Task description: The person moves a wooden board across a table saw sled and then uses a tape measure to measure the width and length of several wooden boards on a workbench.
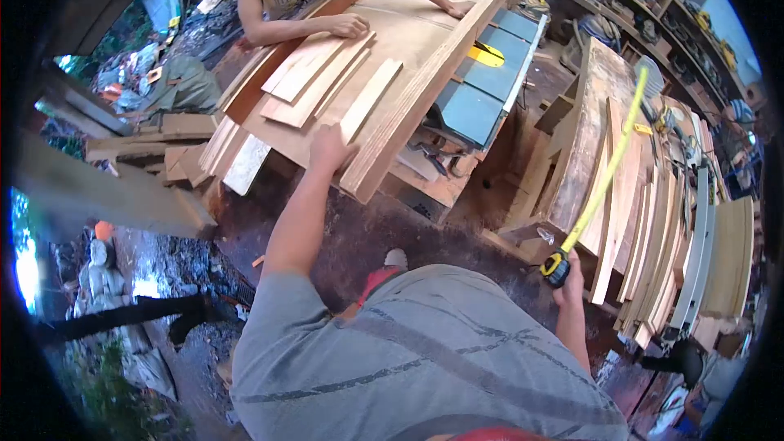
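Plywood sheet (408, 28), pale and flat, lies under the left hand (329, 147), whose palm presses its near edge beside loose thin wood strips (318, 73). Beyond, another person's hands (351, 26) rest on it. Rightward, the right hand (569, 273) clasps a tape measure (557, 265), its yellow blade (608, 171) stretched over stacked boards (653, 229).

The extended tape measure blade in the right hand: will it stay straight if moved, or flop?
The blade is thin and runs out far from the case in the right hand, so it would likely wobble or buckle if swung. It already curves slightly. It looks light, resting near the stacked boards.
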`<state>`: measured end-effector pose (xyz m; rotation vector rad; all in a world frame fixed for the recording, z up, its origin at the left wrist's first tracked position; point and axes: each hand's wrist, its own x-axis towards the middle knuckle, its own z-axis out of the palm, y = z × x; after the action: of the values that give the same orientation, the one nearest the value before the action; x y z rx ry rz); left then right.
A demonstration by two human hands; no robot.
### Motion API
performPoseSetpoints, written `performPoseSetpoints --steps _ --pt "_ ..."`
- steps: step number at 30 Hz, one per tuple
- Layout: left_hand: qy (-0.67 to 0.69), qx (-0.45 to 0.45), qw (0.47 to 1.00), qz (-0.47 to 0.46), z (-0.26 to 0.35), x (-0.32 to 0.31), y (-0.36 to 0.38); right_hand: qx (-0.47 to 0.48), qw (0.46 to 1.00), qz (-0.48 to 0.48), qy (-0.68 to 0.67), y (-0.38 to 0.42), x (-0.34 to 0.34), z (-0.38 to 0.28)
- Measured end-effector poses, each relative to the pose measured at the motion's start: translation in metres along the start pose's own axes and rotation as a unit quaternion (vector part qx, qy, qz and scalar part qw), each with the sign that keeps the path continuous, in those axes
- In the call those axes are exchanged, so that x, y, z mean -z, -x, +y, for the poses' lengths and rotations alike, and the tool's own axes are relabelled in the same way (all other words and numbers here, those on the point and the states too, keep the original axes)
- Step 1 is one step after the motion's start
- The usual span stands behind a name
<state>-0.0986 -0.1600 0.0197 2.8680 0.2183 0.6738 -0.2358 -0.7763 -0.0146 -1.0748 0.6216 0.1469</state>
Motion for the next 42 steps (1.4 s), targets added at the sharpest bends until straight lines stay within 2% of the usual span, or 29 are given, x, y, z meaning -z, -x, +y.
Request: performPoseSetpoints --steps 2,3,4,6,7,8,9,10,11,12,13,16,18,20,22,25,26,28,30,31,33,36,38,40,42 --pt "0.046 0.11 0.968 -0.221 0.001 0.008 -0.021 0.013 1.0 -0.021 0.014 0.023 -0.03 0.022" --pt "0.111 0.123 0.96 -0.227 -0.008 0.001 -0.026 0.002 0.999 -0.024 0.039 0.028 -0.034 0.034" --pt "0.115 0.105 0.959 -0.237 -0.019 -0.002 -0.029 0.006 0.999 -0.015 0.052 0.033 -0.035 0.046" --pt "0.201 0.118 0.929 -0.288 -0.019 0.017 -0.039 -0.001 0.997 -0.024 0.073 0.058 -0.054 0.047" --pt "0.327 0.182 0.867 -0.329 -0.042 0.009 -0.042 0.01 0.997 -0.025 0.077 0.068 -0.058 0.046" --pt "0.439 0.244 0.78 -0.373 -0.057 -0.002 -0.043 0.012 0.997 0.034 0.073 0.076 -0.066 0.044" --pt "0.497 0.228 0.75 -0.372 -0.039 0.03 -0.047 0.025 0.996 0.047 0.067 0.081 -0.067 0.039" --pt "0.51 0.185 0.774 -0.325 -0.026 0.043 -0.044 0.031 0.997 0.032 0.06 0.088 -0.065 0.03" --pt "0.447 0.211 0.81 -0.317 -0.042 0.033 -0.044 0.036 0.996 0.067 0.052 0.087 -0.06 0.023" --pt "0.464 0.215 0.794 -0.33 -0.04 0.039 -0.045 0.063 0.995 0.074 0.039 0.085 -0.049 0.018" --pt "0.517 0.187 0.781 -0.296 -0.011 0.061 -0.04 0.055 0.994 0.094 0.024 0.091 -0.047 0.002" --pt "0.608 0.114 0.711 -0.333 0.055 0.082 -0.028 0.109 0.983 0.148 0.0 0.071 -0.009 -0.027" --pt "0.573 0.147 0.744 -0.311 0.091 0.053 -0.007 0.117 0.98 0.163 0.001 0.057 0.012 -0.053" --pt "0.524 0.159 0.725 -0.418 0.186 0.082 0.006 0.131 0.977 0.159 0.05 0.05 0.032 -0.087" --pt "0.592 0.055 0.673 -0.44 0.243 0.024 0.026 0.113 0.978 0.145 0.101 0.037 0.071 -0.111" --pt "0.631 0.028 0.63 -0.453 0.367 -0.014 0.043 0.12 0.951 0.161 0.235 0.014 0.146 -0.125" --pt "0.638 0.035 0.612 -0.467 0.408 -0.024 0.047 0.125 0.953 0.153 0.231 0.01 0.156 -0.128" --pt "0.651 -0.005 0.609 -0.452 0.477 -0.085 0.061 -0.005 0.981 0.094 0.169 0.014 0.176 -0.121" --pt "0.655 -0.031 0.614 -0.439 0.538 -0.127 0.074 -0.065 0.993 0.045 0.086 0.034 0.161 -0.123" --pt "0.653 -0.029 0.617 -0.439 0.561 -0.142 0.078 -0.04 0.996 0.031 0.072 0.036 0.164 -0.115" --pt "0.654 0.022 0.579 -0.487 0.598 -0.161 0.082 0.001 0.998 0.018 0.064 0.035 0.172 -0.1" --pt "0.632 0.047 0.593 -0.497 0.63 -0.171 0.085 0.016 0.999 -0.012 0.04 0.033 0.177 -0.087" --pt "0.631 0.07 0.585 -0.505 0.643 -0.169 0.09 0.018 1.0 -0.004 0.01 0.036 0.176 -0.086" --pt "0.657 0.094 0.543 -0.514 0.659 -0.168 0.093 0.016 1.0 0.002 -0.007 0.035 0.182 -0.089" --pt "0.662 0.096 0.532 -0.519 0.676 -0.168 0.095 0.033 0.998 0.045 -0.02 0.034 0.19 -0.095"
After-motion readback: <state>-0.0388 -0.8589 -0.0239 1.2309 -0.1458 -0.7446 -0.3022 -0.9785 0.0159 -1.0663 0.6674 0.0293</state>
